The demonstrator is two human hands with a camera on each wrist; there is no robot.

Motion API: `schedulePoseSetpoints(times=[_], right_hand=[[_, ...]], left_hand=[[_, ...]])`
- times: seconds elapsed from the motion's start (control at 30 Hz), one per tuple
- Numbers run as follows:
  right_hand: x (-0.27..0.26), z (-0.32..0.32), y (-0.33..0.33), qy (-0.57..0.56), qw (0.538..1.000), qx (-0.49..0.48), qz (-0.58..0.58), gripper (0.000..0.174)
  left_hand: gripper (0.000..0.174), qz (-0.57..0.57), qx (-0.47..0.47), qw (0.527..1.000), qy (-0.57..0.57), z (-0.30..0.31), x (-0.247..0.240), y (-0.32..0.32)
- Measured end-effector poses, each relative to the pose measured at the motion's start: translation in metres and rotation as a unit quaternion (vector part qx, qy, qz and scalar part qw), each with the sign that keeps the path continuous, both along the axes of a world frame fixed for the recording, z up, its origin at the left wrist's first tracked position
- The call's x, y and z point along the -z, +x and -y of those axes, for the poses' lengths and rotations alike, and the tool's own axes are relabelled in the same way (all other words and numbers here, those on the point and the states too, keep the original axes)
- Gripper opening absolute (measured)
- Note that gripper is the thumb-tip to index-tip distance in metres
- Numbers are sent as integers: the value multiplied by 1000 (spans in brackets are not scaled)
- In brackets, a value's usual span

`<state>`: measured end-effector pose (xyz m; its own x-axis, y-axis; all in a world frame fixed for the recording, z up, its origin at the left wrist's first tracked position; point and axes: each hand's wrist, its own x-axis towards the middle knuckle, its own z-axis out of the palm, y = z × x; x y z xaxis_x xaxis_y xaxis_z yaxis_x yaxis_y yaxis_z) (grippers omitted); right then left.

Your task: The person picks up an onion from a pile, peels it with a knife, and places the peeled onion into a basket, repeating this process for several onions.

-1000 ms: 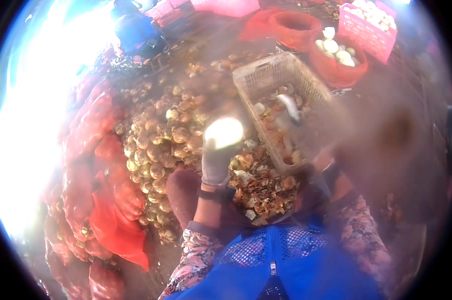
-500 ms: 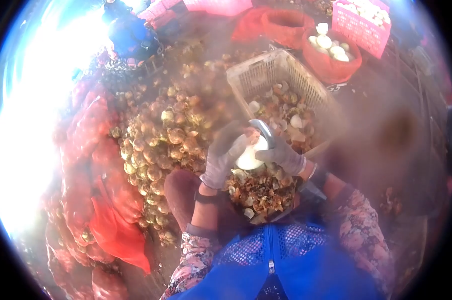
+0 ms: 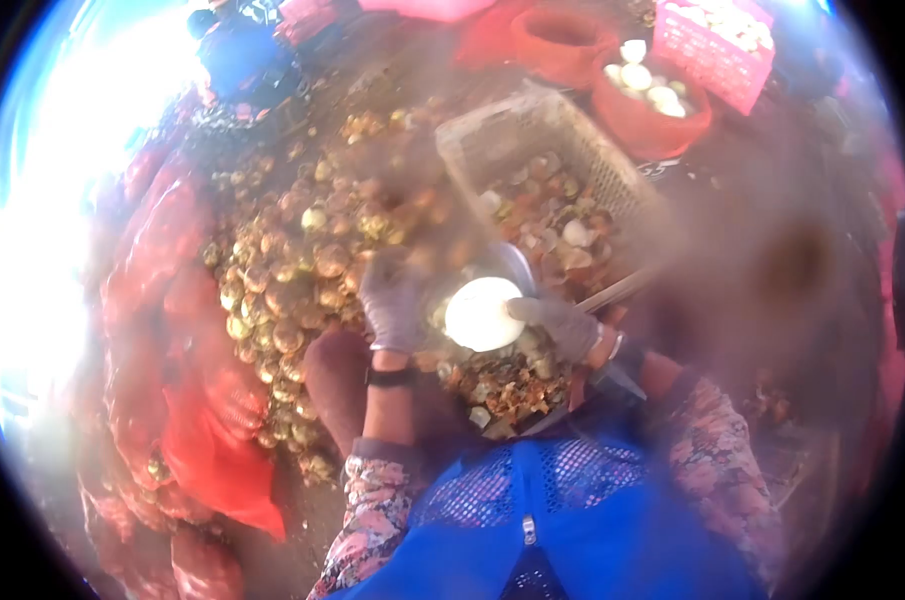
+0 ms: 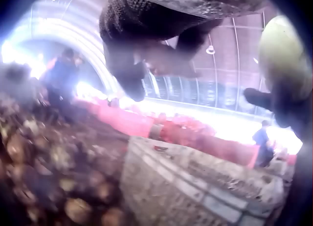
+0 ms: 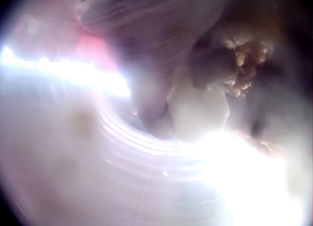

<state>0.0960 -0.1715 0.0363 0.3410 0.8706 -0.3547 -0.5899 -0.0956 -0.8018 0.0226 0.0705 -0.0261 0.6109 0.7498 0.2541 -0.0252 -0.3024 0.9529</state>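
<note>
A peeled white onion [image 3: 484, 314] rests against my gloved right hand [image 3: 564, 328], whose thumb lies on its near side. Behind the onion is a curved, shiny blade [image 3: 517, 265], beside the same hand. In the right wrist view, the blurred right hand [image 5: 151, 74] touches the pale onion [image 5: 198, 111]. My gloved left hand [image 3: 392, 302] is apart from the onion, over the edge of the onion pile. The left wrist view shows its curved fingers [image 4: 120, 45] around a blurred brownish-pink scrap [image 4: 166, 59], apparently skin. The fingertips are hidden in the head view.
Unpeeled onions [image 3: 282, 290] lie heaped at the left, beside red net bags [image 3: 187, 330]. A crate [image 3: 452, 150] with skins stands ahead; more skins [image 3: 512, 390] lie near my lap. Further back are a red tub [image 3: 652, 130] of peeled onions, a pink crate [image 3: 752, 85] and another person [image 3: 237, 60].
The left hand has moved left, off the onion. The onion stays with the right hand and shows more white where brown skin was. The view has shifted slightly.
</note>
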Motion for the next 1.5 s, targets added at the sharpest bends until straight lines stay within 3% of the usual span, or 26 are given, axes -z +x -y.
schedulePoseSetpoints(times=[0.03, 0.1, 0.13, 0.17, 0.2, 0.23, 0.3, 0.33, 0.37, 0.57, 0.63, 0.77, 0.9, 1.03, 1.13, 1.2, 1.27, 1.33, 1.37, 1.43, 1.5], right_hand=[[16, 0, -1, 3, 999, 19, -38, 44], [32, 2, -4, -8, 990, 98, -101, 45], [35, 2, -8, -24, 979, 156, -128, 47], [43, 1, -12, -40, 964, 210, -157, 49], [84, 4, -1, -75, 961, 222, -146, 56], [79, 7, 4, -78, 960, 238, -123, 57], [65, 11, 13, -82, 956, 270, -81, 61], [39, 18, 21, -48, 967, 239, -69, 60], [5, 9, 35, -36, 956, 285, -53, 47], [-82, -16, 71, 33, 956, 287, 51, 41], [-84, -37, 73, 25, 960, 270, 74, 39], [-49, -96, 62, -33, 974, 208, 81, 36], [11, -143, 45, -130, 979, 140, 68, 32], [110, -190, 33, -235, 970, 51, 22, 24], [153, -210, 16, -244, 960, -53, 125, 25], [158, -219, -7, -235, 940, -97, 228, 27], [180, -233, -15, -249, 911, -200, 262, 34], [235, -254, -27, -188, 833, -257, 453, 36], [274, -264, -34, -152, 779, -280, 541, 36], [338, -278, -45, -75, 755, -304, 576, 42], [333, -296, -58, -102, 736, -341, 576, 42]], left_hand=[[48, -38, -54, 978, 199, -3, 5, 3], [70, -1, 17, 997, 79, -3, 12, 1], [60, -82, 34, 995, -42, 5, -8, -5], [50, -13, 84, 987, -139, 1, -3, -8], [40, 50, 126, 961, -239, -3, 2, -12], [33, 70, 131, 939, -311, 6, -15, -17], [28, 77, 124, 936, -320, 12, -17, -21], [27, 84, 117, 937, -318, 14, -17, -23], [27, 90, 110, 938, -316, 15, -17, -24], [26, 97, 110, 936, -321, 17, -38, -44], [27, 100, 97, 947, -288, 8, -38, -54], [30, 187, 86, 919, -335, -1, -51, -81], [28, 227, 10, 907, -356, -15, -53, -104], [25, 312, 4, 836, -452, -36, -44, -127], [23, 372, 18, 816, -443, -47, -56, -145], [26, 402, 37, 816, -413, -56, -63, -155], [31, 406, 39, 817, -408, -62, -58, -168], [30, 399, 18, 835, -378, -56, -69, -162], [30, 397, 7, 826, -399, -54, -72, -159], [29, 394, -18, 806, -441, -49, -78, -155], [28, 406, 5, 748, -524, -58, -68, -160]])
